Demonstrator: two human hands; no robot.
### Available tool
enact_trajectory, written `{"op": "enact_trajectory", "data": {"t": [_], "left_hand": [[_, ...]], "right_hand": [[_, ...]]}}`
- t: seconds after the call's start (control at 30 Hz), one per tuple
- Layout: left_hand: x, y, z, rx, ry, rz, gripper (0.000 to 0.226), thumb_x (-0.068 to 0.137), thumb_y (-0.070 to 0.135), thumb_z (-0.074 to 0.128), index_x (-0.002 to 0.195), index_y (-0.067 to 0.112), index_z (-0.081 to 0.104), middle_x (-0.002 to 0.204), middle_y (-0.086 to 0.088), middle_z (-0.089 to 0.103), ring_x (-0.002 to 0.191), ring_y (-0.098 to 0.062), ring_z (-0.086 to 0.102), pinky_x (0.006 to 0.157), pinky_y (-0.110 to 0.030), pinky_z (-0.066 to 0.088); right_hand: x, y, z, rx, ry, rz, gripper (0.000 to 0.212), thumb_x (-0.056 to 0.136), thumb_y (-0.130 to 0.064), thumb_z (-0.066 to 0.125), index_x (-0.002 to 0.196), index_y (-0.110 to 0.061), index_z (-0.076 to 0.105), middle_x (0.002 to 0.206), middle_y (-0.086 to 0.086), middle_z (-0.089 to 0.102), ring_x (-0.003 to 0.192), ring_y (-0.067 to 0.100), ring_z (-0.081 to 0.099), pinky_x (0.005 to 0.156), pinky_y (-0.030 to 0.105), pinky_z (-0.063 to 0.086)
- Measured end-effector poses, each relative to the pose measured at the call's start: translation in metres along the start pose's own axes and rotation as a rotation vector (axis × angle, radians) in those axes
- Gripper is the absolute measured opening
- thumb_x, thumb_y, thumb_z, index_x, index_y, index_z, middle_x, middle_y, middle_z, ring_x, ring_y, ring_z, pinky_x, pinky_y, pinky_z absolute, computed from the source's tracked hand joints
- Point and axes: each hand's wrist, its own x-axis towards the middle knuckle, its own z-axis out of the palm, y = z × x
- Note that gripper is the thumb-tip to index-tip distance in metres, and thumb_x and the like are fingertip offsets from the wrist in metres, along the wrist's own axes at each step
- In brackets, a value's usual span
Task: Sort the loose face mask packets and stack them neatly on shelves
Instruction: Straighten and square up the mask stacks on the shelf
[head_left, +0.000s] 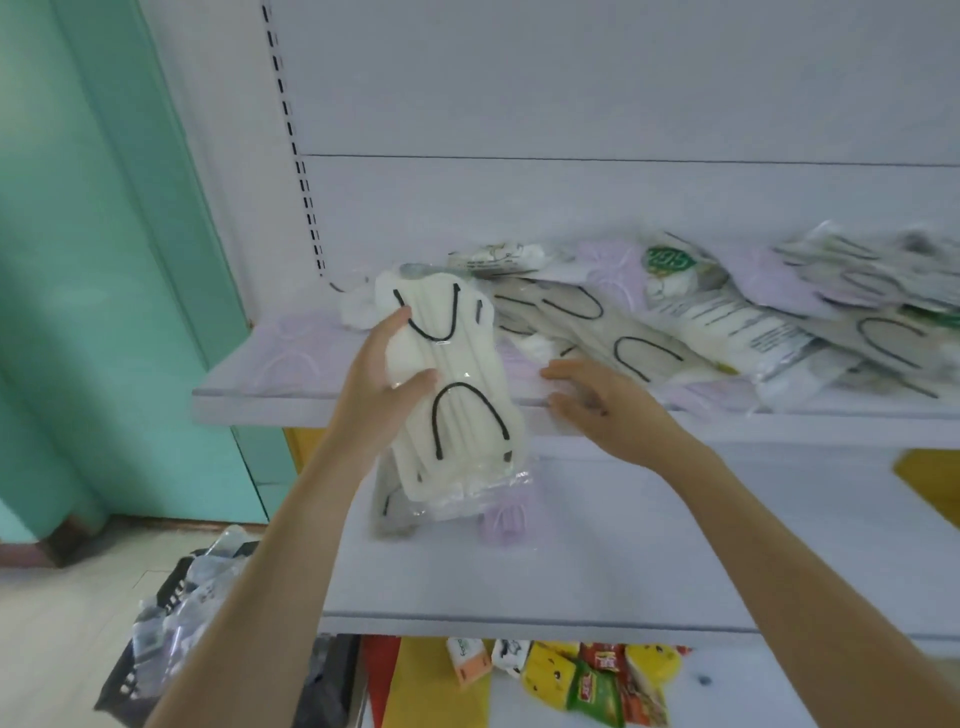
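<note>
Nearest you, at lower left, a black plastic basket on the floor holds loose clear packets. On the lowest shelf lie yellow, green and red snack packets. Above it is the pale grey middle shelf.

Your left hand grips an upright bundle of white face mask packets with black ear loops, thumb across the front. A grey packet and a lilac packet show at its foot; whether they are held or lie on the shelf is unclear.

Your right hand is spread, fingers straight, at the front edge of the upper shelf. Behind it sprawls a loose pile of grey, lilac and white mask packets.
</note>
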Motion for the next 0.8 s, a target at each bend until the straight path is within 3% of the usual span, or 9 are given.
{"op": "enact_trajectory", "data": {"t": [0.07, 0.2, 0.33, 0.43, 0.53, 0.63, 0.7, 0.8], "left_hand": [[0.007, 0.000, 0.012, 0.027, -0.003, -0.009, 0.060, 0.086, 0.010, 0.064, 0.138, 0.029, 0.042, 0.141, 0.010, 0.044, 0.132, -0.009, 0.039, 0.109, -0.028, 0.030], [0.021, 0.006, 0.042, 0.008, 0.034, -0.069, 0.059, 0.085, 0.008, 0.063, 0.138, 0.026, 0.043, 0.141, 0.002, 0.047, 0.131, -0.017, 0.043, 0.111, -0.043, 0.034], [0.024, 0.006, 0.057, 0.029, 0.074, -0.086, 0.060, 0.086, 0.007, 0.061, 0.140, 0.026, 0.041, 0.143, 0.002, 0.045, 0.132, -0.018, 0.042, 0.111, -0.043, 0.034], [0.018, 0.002, 0.051, 0.091, 0.178, -0.102, 0.059, 0.087, 0.007, 0.061, 0.140, 0.024, 0.042, 0.144, 0.005, 0.041, 0.133, -0.012, 0.037, 0.110, -0.031, 0.030], [0.010, 0.001, 0.041, 0.110, 0.216, -0.109, 0.058, 0.087, 0.005, 0.061, 0.139, 0.024, 0.044, 0.143, 0.006, 0.042, 0.131, -0.008, 0.037, 0.107, -0.025, 0.028], [0.005, 0.001, 0.034, 0.109, 0.239, -0.112, 0.057, 0.086, 0.003, 0.061, 0.137, 0.025, 0.046, 0.139, 0.011, 0.044, 0.130, -0.007, 0.039, 0.106, -0.024, 0.029], [0.001, 0.001, 0.031, 0.119, 0.243, -0.124, 0.057, 0.086, 0.003, 0.061, 0.136, 0.025, 0.046, 0.137, 0.012, 0.044, 0.126, -0.003, 0.039, 0.102, -0.020, 0.029], [-0.005, -0.001, 0.028, 0.119, 0.228, -0.142, 0.057, 0.086, 0.002, 0.061, 0.136, 0.025, 0.046, 0.136, 0.013, 0.044, 0.130, -0.006, 0.038, 0.108, -0.025, 0.029]], "right_hand": [[0.002, 0.008, -0.011, 0.027, 0.002, -0.009, 0.032, 0.094, -0.028, 0.052, 0.125, -0.020, 0.056, 0.130, -0.008, 0.052, 0.122, 0.010, 0.045, 0.095, 0.006, 0.028], [0.013, 0.038, -0.028, -0.217, -0.132, 0.062, 0.038, 0.099, -0.037, 0.037, 0.131, -0.022, 0.049, 0.136, -0.005, 0.049, 0.126, 0.015, 0.042, 0.108, 0.030, 0.025], [0.037, 0.062, -0.037, -0.350, -0.193, 0.146, 0.038, 0.100, -0.037, 0.026, 0.127, -0.023, 0.049, 0.140, -0.004, 0.044, 0.130, 0.016, 0.035, 0.111, 0.038, 0.017], [0.054, 0.066, -0.038, -0.364, -0.225, 0.127, 0.040, 0.097, -0.044, 0.029, 0.123, -0.022, 0.051, 0.140, 0.003, 0.042, 0.133, 0.022, 0.030, 0.112, 0.044, 0.017], [0.052, 0.055, -0.029, -0.323, -0.177, -0.005, 0.053, 0.093, -0.053, 0.037, 0.138, -0.026, 0.041, 0.150, 0.001, 0.028, 0.140, 0.020, 0.016, 0.115, 0.040, 0.009], [0.041, 0.043, -0.015, -0.308, -0.233, -0.051, 0.056, 0.089, -0.059, 0.040, 0.136, -0.029, 0.045, 0.153, 0.003, 0.021, 0.141, 0.020, 0.008, 0.114, 0.039, 0.005], [0.032, 0.039, -0.009, -0.328, -0.207, -0.069, 0.052, 0.089, -0.058, 0.041, 0.133, -0.030, 0.047, 0.146, 0.006, 0.030, 0.135, 0.023, 0.017, 0.111, 0.037, 0.012], [0.019, 0.036, -0.006, -0.297, -0.119, -0.146, 0.042, 0.093, -0.048, 0.044, 0.131, -0.032, 0.051, 0.133, 0.000, 0.043, 0.123, 0.023, 0.032, 0.106, 0.032, 0.019]]}}
